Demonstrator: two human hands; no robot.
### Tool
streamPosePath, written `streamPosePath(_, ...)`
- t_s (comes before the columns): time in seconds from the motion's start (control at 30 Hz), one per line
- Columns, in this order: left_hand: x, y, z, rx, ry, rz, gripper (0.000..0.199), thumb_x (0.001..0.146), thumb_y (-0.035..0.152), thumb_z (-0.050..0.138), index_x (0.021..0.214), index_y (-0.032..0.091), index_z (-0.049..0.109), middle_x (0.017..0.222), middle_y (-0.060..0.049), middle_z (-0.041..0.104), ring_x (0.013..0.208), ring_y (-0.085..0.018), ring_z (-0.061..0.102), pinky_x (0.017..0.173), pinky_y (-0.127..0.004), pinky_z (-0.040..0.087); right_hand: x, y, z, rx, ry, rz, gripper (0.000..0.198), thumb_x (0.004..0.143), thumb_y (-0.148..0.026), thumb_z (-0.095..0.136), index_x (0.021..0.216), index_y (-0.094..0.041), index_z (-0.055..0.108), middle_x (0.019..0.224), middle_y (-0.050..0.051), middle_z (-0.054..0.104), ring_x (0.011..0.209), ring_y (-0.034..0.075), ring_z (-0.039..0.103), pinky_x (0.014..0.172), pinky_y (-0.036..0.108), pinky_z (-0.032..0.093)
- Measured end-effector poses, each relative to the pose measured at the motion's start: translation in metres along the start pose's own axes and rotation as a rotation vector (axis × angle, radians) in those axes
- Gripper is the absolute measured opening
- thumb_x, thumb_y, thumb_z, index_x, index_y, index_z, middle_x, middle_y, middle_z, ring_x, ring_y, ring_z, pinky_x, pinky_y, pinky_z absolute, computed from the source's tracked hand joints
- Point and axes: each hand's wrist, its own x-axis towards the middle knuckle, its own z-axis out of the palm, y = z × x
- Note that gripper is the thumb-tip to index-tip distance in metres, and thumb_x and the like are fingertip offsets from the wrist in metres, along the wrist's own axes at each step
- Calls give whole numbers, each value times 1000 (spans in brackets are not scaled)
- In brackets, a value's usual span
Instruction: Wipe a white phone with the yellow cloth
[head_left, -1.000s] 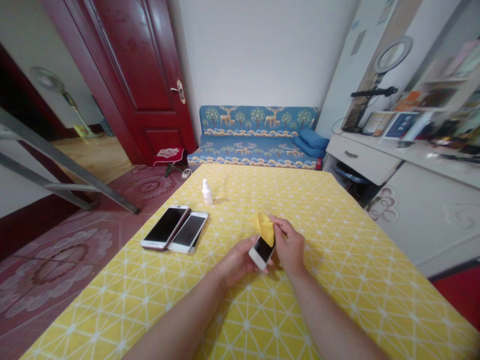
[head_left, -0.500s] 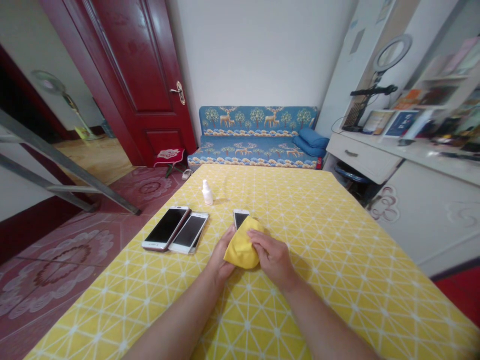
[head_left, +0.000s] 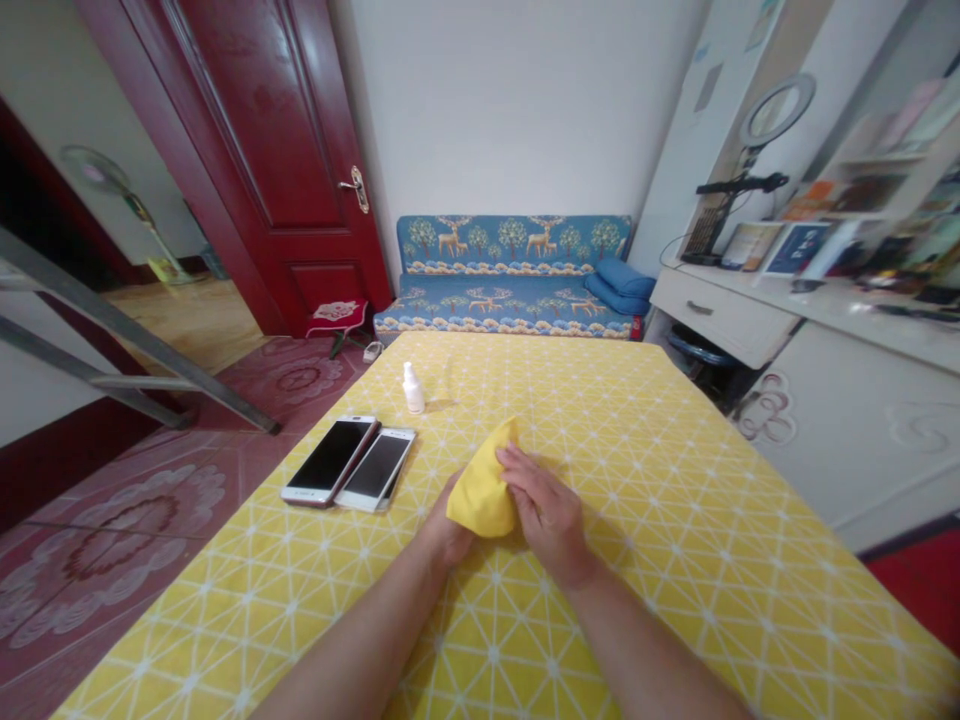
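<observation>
A yellow cloth point(head_left: 484, 490) is pinched in the fingers of my right hand point(head_left: 551, 515). It drapes over my left hand point(head_left: 446, 530), which is closed around a white smartphone. The cloth now hides that phone and most of my left fingers. To the left, a larger white-framed smartphone point(head_left: 332, 460) lies face up on the table. Beside it is a second white smartphone point(head_left: 377, 465), with a dark edge showing beneath it. Behind the phones a small white spray bottle point(head_left: 413, 388) stands upright.
A yellow patterned cloth covers the table point(head_left: 637, 560). Beyond its far edge is a blue sofa point(head_left: 487, 295) with deer patterns. A white cabinet point(head_left: 862, 420) flanks the table on the right, and metal ladder-like bars point(head_left: 135, 350) stand at the left.
The cloth has moved up and away from me over the phone in my left hand, covering the end that showed before. My right hand stays on the cloth.
</observation>
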Motion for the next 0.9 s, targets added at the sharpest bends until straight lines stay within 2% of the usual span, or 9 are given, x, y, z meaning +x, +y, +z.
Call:
streamPosePath(0.07,0,-2,1,62,5,-19,21,80,20,60,98,15,70,91,-6,72,74,-14,64,63,-21,48,2,2,-2,-7,66,37,24,90,-13,48,99,-25,66,121,3,66,121,20,55,104,41,47)
streamPosePath(0.13,1,-4,2,146,-11,-64,15,74,18,66,88,14,69,69,-3,67,52,-8,55,45,-16,36,3,5,-5,13,154,117,21,90,-15,48,99,-25,65,122,3,65,121,20,55,104,42,46)
streamPosePath(0.2,2,-4,2,199,-56,-125,9,69,17,70,74,12,66,52,1,55,41,-5,41,38,-15,23,3,9,-7,83,236,216,18,91,-18,47,100,-25,62,123,5,65,119,20,57,101,41,48)
streamPosePath(0.27,0,-2,1,197,-109,-176,14,70,24,70,69,11,63,50,1,51,41,-5,39,38,-16,21,1,12,-8,172,283,299,16,92,-20,47,101,-25,59,121,7,66,114,20,61,96,39,50)
streamPosePath(0.4,-6,1,1,66,-238,-285,37,80,45,59,88,10,67,72,-9,61,56,-11,52,41,-17,28,-1,15,-5,180,247,369,15,92,-22,46,102,-25,57,115,7,68,108,19,64,92,36,52)
streamPosePath(0.5,-10,1,3,1,-296,-289,39,85,44,55,99,9,66,84,-13,66,68,-17,60,48,-21,39,-2,16,-2,70,171,414,17,92,-21,44,103,-25,57,118,6,67,107,20,64,91,36,52)
streamPosePath(0.67,-3,-1,5,-149,-168,-235,31,90,35,49,103,11,64,91,-11,71,75,-20,66,69,-33,52,-1,17,0,-20,15,332,19,89,-17,44,94,-25,60,126,5,62,119,21,57,100,40,46)
streamPosePath(0.77,5,4,0,-265,-123,-203,32,92,34,45,106,11,63,94,-10,71,86,-21,67,85,-36,50,-2,17,0,-16,-102,244,19,86,-13,46,89,-24,61,124,5,64,126,21,51,106,43,40)
streamPosePath(0.9,12,13,-11,-361,-85,-232,41,92,37,41,106,5,61,95,-14,70,94,-23,66,93,-37,47,-5,8,5,22,-243,214,20,84,-10,49,87,-24,63,117,4,68,116,20,59,105,42,42)
